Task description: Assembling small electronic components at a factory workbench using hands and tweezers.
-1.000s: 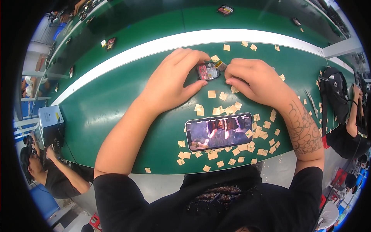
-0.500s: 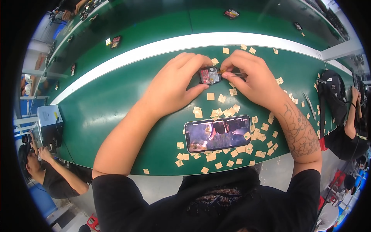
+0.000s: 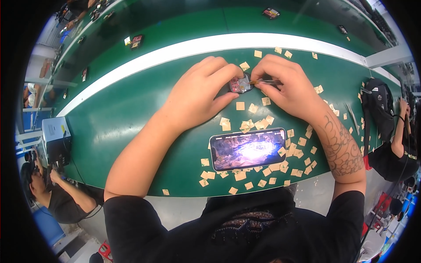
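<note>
Over the green table (image 3: 109, 127), your forearms reach up and angle inward, your left hand (image 3: 199, 90) and right hand (image 3: 287, 81) facing each other, knuckles up, short of the white rail (image 3: 184, 49). A lit phone (image 3: 247, 149) lies between your forearms, well apart from both hands. Your left thumb and index finger, parted just enough to span it, steady a small dark-cased device (image 3: 241, 84) on the table between your hands. Your right fingers pinch narrowly on a slim grey tool (image 3: 274, 82) at the device's right edge. Your left fingers cover part of the device; the tool's tip and exact kind are too small to make out.
</note>
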A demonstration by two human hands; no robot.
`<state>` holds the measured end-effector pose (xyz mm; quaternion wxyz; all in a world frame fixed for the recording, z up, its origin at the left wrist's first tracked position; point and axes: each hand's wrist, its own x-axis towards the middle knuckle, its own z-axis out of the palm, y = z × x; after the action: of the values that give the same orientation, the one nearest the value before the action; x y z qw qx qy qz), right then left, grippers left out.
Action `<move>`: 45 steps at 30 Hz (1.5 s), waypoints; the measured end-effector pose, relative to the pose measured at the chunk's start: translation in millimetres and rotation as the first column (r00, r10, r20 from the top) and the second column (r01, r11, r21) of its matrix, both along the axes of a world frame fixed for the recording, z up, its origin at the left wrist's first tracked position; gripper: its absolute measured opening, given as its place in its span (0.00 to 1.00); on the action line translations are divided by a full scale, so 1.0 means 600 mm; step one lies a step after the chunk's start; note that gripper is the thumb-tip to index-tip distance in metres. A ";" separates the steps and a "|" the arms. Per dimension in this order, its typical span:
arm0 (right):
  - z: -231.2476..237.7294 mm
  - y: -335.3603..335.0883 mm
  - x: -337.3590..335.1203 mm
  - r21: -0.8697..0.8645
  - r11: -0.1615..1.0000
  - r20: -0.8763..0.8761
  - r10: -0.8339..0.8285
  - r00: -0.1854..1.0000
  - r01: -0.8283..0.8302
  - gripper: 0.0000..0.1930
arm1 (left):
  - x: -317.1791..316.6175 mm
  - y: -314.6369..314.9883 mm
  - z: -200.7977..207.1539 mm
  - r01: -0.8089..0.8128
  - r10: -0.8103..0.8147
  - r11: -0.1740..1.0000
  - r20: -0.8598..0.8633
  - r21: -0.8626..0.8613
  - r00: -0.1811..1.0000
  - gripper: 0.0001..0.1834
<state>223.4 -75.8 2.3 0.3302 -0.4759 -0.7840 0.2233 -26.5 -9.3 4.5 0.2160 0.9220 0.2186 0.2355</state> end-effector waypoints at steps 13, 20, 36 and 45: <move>-0.003 -0.002 -0.018 0.001 0.995 -0.119 -0.099 0.988 0.099 0.04 | 0.001 0.000 -0.003 0.006 -0.007 1.000 0.005 0.022 1.000 0.22; 0.009 -0.003 -0.028 -0.141 0.974 -0.106 -0.192 0.976 0.176 0.09 | 0.003 -0.002 -0.003 0.006 -0.006 1.000 -0.009 0.029 1.000 0.22; 0.022 0.002 0.011 -0.453 0.886 -0.229 -0.007 0.973 -0.100 0.09 | -0.001 -0.005 -0.002 0.056 -0.054 0.991 -0.019 0.120 0.998 0.16; 0.037 0.003 0.016 -0.401 0.914 -0.168 -0.019 0.986 -0.051 0.09 | 0.000 -0.007 -0.001 0.052 -0.049 0.986 -0.024 0.161 0.999 0.15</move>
<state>233.3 -74.1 24.3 0.2879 -0.5069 -0.6940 0.4224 -26.5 -13.6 3.9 0.1442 0.9440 0.1775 0.2376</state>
